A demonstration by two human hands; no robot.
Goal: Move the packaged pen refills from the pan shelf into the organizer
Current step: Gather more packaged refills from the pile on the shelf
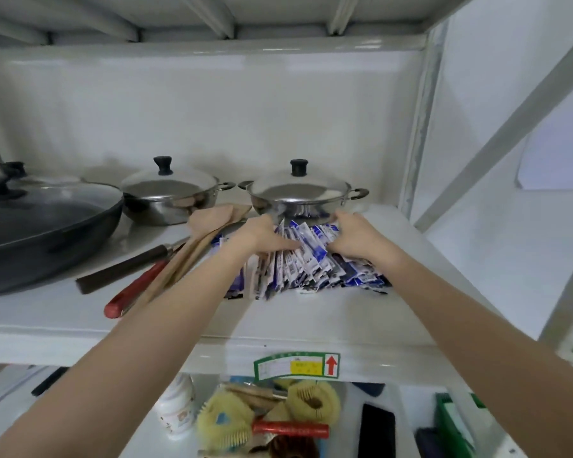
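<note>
A heap of blue-and-white packaged pen refills (311, 266) lies on the white pan shelf (295, 312), in front of a steel lidded pot. My left hand (262, 238) lies on the left side of the heap, fingers curled round several packets. My right hand (353, 238) grips the right side of the heap, fingers curled into the packets near the pot. Both hands squeeze the far ends of the packets together. The organizer is out of sight.
Behind the heap stands a steel pot with lid (303, 195); a second one (169, 196) and a dark frying pan (43, 226) are to the left. Wooden spatulas and red- and brown-handled utensils (166, 262) lie beside my left arm. The lower shelf holds brushes (245, 421).
</note>
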